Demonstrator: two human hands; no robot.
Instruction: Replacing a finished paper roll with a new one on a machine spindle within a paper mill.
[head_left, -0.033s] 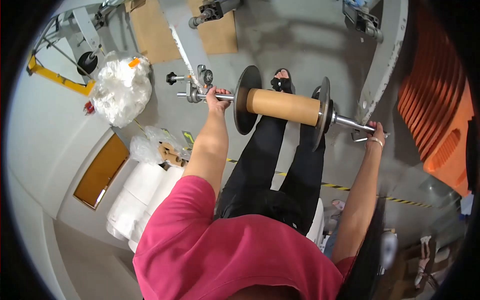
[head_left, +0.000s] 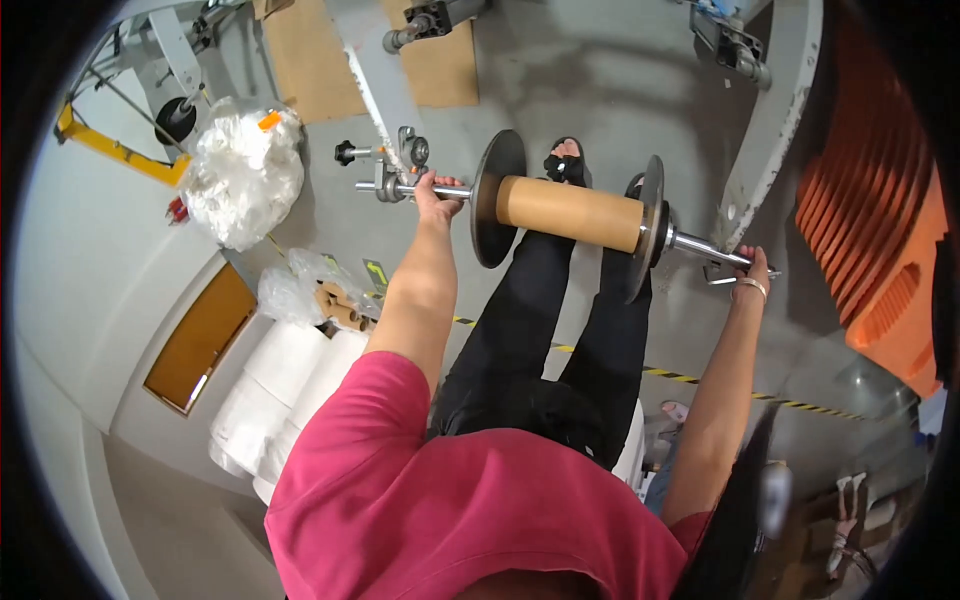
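Observation:
I hold a steel shaft level in front of me, above my legs. A brown cardboard core sits on it between two dark round flanges. My left hand grips the shaft's left end, right by a clamp fitting on a grey machine arm. My right hand, with a bracelet on the wrist, closes around the shaft's right end, next to the other grey arm.
A bag of white plastic film lies on the floor at the left. White rolls are stacked at the lower left. Orange ribbed parts stand at the right. Yellow-black tape crosses the floor, and cardboard sheets lie at the back.

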